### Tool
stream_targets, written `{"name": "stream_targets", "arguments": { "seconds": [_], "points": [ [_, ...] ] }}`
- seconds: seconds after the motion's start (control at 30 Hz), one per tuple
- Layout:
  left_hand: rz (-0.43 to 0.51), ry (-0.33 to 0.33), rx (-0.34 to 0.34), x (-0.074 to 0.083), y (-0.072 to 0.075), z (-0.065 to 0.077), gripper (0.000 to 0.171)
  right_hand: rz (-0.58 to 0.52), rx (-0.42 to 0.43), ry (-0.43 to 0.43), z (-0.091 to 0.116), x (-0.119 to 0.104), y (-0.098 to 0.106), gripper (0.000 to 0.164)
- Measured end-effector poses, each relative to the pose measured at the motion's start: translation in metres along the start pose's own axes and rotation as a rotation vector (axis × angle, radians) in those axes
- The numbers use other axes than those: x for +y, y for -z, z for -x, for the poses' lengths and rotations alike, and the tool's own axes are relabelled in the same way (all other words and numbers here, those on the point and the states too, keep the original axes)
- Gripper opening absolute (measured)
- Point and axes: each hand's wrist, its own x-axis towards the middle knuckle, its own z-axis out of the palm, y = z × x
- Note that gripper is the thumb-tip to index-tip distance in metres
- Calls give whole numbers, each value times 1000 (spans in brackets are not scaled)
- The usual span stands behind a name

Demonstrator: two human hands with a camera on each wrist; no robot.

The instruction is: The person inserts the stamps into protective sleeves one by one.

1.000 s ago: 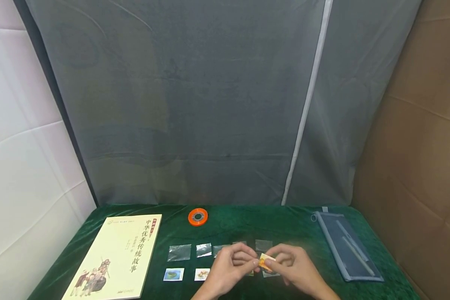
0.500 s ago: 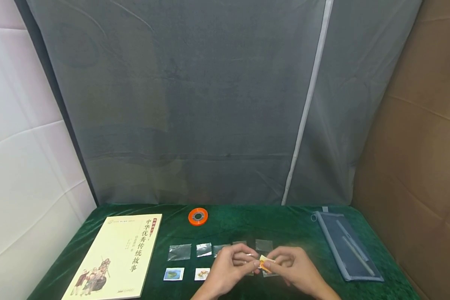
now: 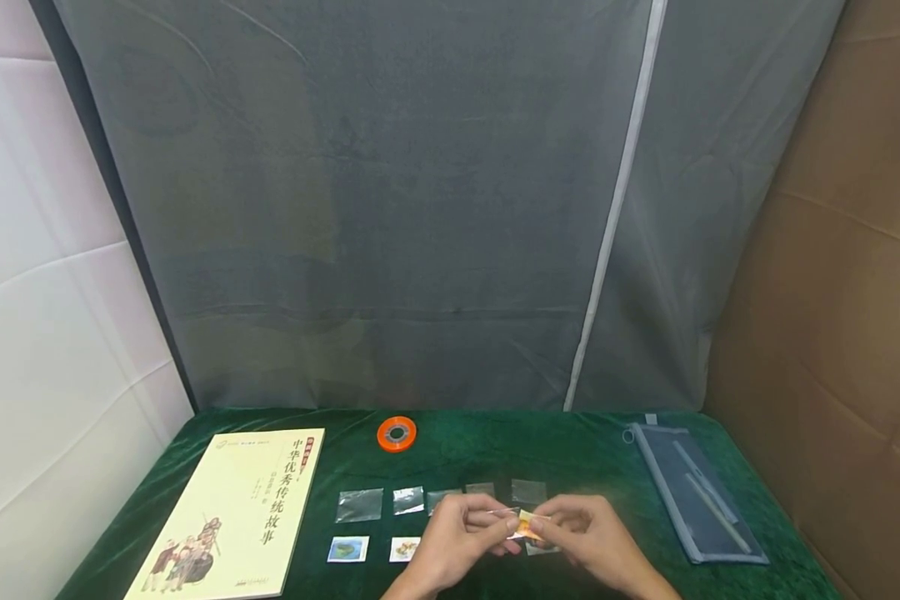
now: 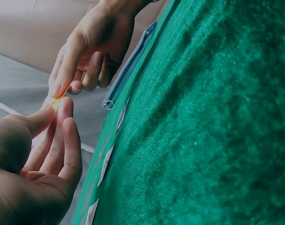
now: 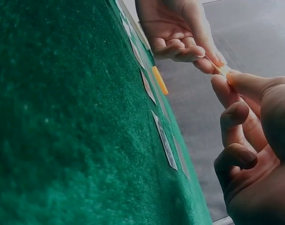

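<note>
In the head view my left hand [image 3: 457,540] and right hand [image 3: 598,540] meet above the cloth. Between their fingertips is a small yellow-orange stamp [image 3: 526,524], pinched by the right thumb and fingers. A clear plastic sleeve [image 3: 504,510] shows as a shiny edge at the left fingertips, which pinch it against the stamp. How far the stamp sits inside the sleeve cannot be made out. On the cloth lie a blue-green stamp [image 3: 347,548] and a second picture stamp [image 3: 404,548], partly behind the left hand. Several clear sleeves [image 3: 359,505] form a row behind them.
A cream book [image 3: 232,508] lies at the left. An orange tape roll [image 3: 397,434] is at the back, and a blue mesh zip pouch [image 3: 697,492] at the right. Green cloth [image 3: 465,442] covers the table; a grey curtain [image 3: 420,250] hangs behind.
The stamp has shifted slightly left toward the left fingertips and more of it is covered by shiny plastic. Both hands stay in nearly the same place.
</note>
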Motion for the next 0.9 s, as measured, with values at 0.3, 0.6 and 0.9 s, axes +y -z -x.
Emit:
{"name": "stream_targets", "arguments": {
  "seconds": [0.3, 0.6, 0.9],
  "points": [
    [-61, -8, -5, 1, 0, 0, 14, -9, -24, -29, 1, 0, -3, 18],
    [-55, -11, -16, 0, 1, -1, 17, 5, -10, -38, -1, 0, -3, 21],
    [-36, 57, 15, 2, 5, -4, 15, -35, 9, -43, -2, 5, -1, 23]
  ]
}}
